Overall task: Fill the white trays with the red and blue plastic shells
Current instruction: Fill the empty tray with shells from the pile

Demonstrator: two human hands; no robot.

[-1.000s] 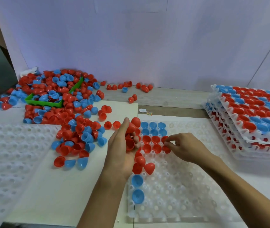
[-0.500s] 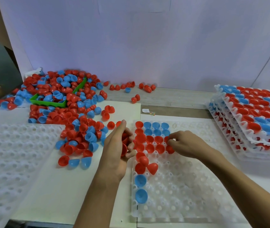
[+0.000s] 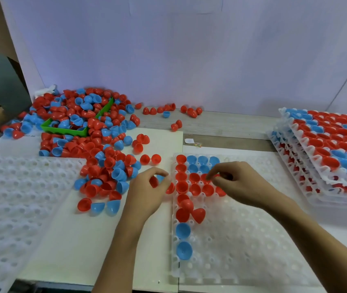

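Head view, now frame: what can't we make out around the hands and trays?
- Left hand: curled fingers hide how many red shells it holds.
- Right hand: covers the tray cells beneath; a shell at its fingertips cannot be confirmed.
- Stacked full trays: cut off by the right edge; lower layers hidden.
- Empty tray: cut off at left.

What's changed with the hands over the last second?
The left hand dropped left off the tray's edge, still gripping red shells. The right hand stayed over the red rows, fingers still pinching there. The loose pile and filled stack look unchanged.
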